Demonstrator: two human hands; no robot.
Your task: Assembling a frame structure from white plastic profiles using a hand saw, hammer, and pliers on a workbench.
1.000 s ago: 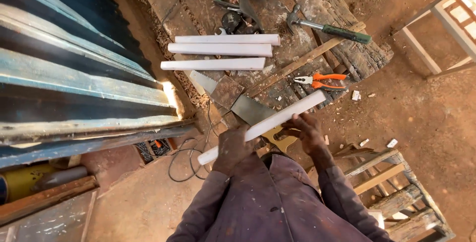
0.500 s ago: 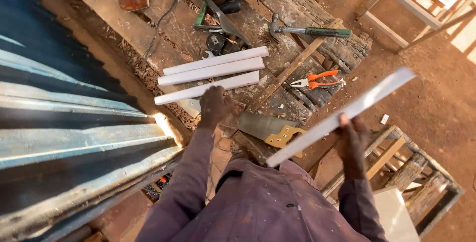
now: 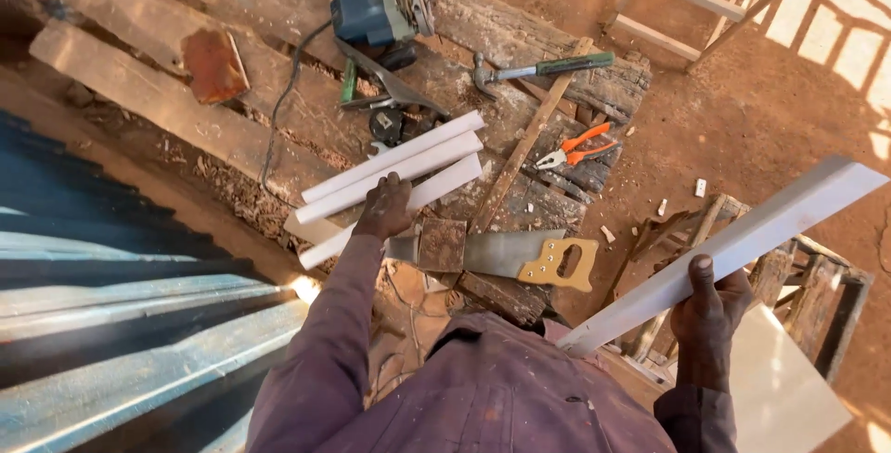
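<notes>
Your right hand [image 3: 710,309] is wrapped around a long white flat strip of board [image 3: 733,247], fingers curled under it and thumb pressed on its upper face, gripping near its lower end; the strip slants up and away to your right, held in the air above the red dirt ground [image 3: 742,128] and a rough wooden frame [image 3: 789,267], well apart from the bench. Your left hand [image 3: 385,207] lies palm down, fingers pressed loosely together, on the nearest of three similar white strips [image 3: 394,174] lying side by side and touching on the weathered plank workbench [image 3: 139,91]; whether it actually grips that strip I cannot tell. Just beside that hand, toward you, lies a steel handsaw with a pale wooden handle [image 3: 520,256], a small rusty brown square block [image 3: 443,244] resting on its blade. Farther back on the planks sit a blue electric circular saw [image 3: 380,7] with its dark cable [image 3: 278,110], a claw hammer with a dark green grip [image 3: 538,68], and orange-handled pliers [image 3: 580,145] next to a thin wooden slat [image 3: 529,142]. A rusty metal plate [image 3: 215,63] lies at the left of the bench, and corrugated blue metal sheeting [image 3: 111,323] fills the lower left.
</notes>
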